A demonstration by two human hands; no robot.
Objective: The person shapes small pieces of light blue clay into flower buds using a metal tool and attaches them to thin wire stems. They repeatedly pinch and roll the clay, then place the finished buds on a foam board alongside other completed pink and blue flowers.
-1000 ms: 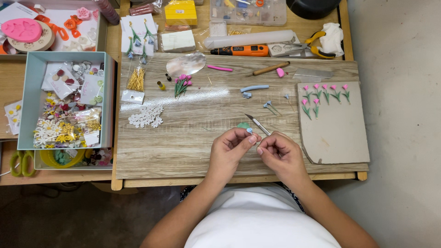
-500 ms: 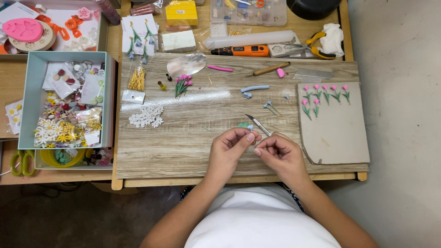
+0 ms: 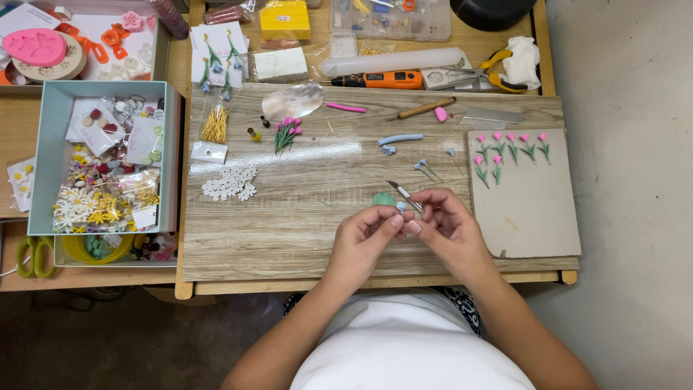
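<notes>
— How are the hands posed?
— Both are raised over the wooden board point(image 3: 289, 217), fingertips met. The left hand point(image 3: 364, 242) is pinched on a tiny pale-blue piece point(image 3: 401, 207); a thin blade tool point(image 3: 404, 196) is gripped by the right hand point(image 3: 451, 231).
— And the green clay bit point(image 3: 382, 199)?
— It is seen at 12 o'clock from the left hand, on the board.
</notes>
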